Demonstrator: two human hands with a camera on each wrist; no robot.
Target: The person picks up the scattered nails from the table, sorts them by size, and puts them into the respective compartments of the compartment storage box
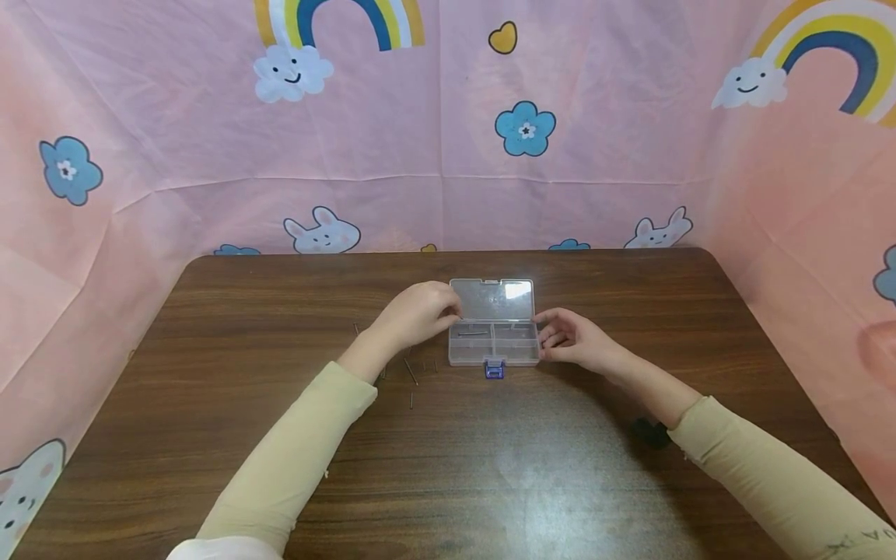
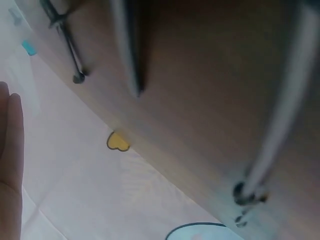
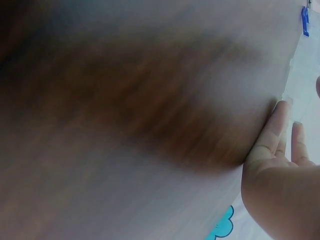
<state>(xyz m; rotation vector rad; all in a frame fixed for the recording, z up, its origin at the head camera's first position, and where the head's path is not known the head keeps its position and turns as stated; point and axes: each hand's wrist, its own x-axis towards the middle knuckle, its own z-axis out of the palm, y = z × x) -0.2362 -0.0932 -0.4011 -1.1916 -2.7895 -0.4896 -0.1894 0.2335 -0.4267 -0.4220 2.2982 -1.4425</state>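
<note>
A clear plastic compartment box (image 1: 514, 351) lies with its lid (image 1: 483, 299) raised at the back and a blue latch (image 1: 494, 369) at the front. A thin metal nail (image 1: 472, 334) rests in its back left compartment. My left hand (image 1: 418, 313) reaches over the box's left edge, fingertips close to that compartment; whether it pinches anything I cannot tell. At the right end, my right hand (image 1: 577, 340) touches the box wall with thumb and fingers, the thumb (image 3: 272, 127) extended along its edge. Several loose nails (image 1: 411, 372) lie left of the box, partly behind the left forearm.
Close up in the left wrist view, blurred metal nails (image 2: 127, 55) lie on the wood. The brown table (image 1: 448, 467) ends at a pink patterned cloth (image 1: 392, 140) behind and at the sides. Beside the right sleeve sits a small dark object (image 1: 651, 432).
</note>
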